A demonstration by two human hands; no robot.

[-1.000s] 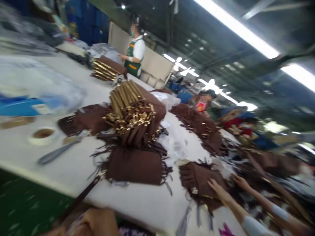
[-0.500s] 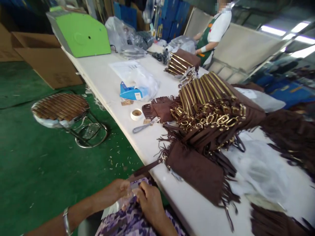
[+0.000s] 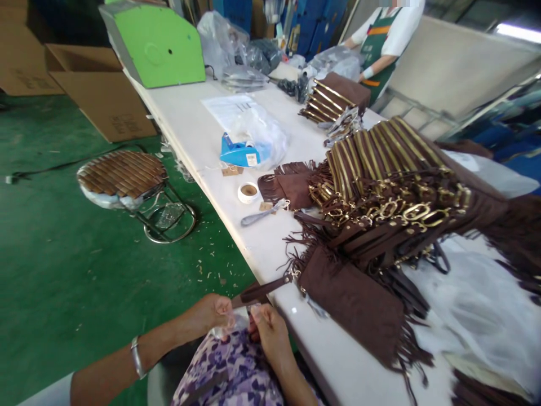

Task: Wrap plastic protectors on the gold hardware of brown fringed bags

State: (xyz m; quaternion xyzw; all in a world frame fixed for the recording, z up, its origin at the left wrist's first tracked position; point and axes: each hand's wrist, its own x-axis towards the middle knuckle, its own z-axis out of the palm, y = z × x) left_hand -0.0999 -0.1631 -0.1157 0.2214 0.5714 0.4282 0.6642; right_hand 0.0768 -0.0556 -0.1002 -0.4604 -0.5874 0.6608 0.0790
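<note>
- The fringed brown bag point(image 3: 353, 307) lies flat on the white surface point(image 3: 268, 251), close to its edge; its strap point(image 3: 270, 286) runs leftward over that edge, just beyond the hands.
- The left hand point(image 3: 217, 317), with a silver bangle point(image 3: 137, 358) on its wrist, is left of the bag, off the surface, its fingers pinching a clear plastic piece point(image 3: 240, 320).
- The right hand point(image 3: 271, 334) is between the left hand and the bag, its thumb and fingers closed at the other side of the plastic.
- The clear plastic piece, left of the bag, is above purple patterned cloth point(image 3: 236, 369) on the person's lap.
- Stacked brown bags point(image 3: 389, 163) with gold zippers and metal clasps sit just beyond the bag.
- A smaller fringed piece point(image 3: 291, 189) lies beyond and left of the bag, beside the stack.
- Beyond and left of the bag are a grey loop point(image 3: 256, 217), a white tape roll point(image 3: 248, 192) and, farther off, a blue tape dispenser point(image 3: 240, 152).
- A crumpled plastic bag point(image 3: 477, 304) is right of the bag.
- A round stool point(image 3: 124, 177) stands well left of the bag, on the green floor point(image 3: 84, 270).
- Far beyond the bag, a person in a green apron point(image 3: 375, 53) reaches toward plastic packaging point(image 3: 338, 61).
</note>
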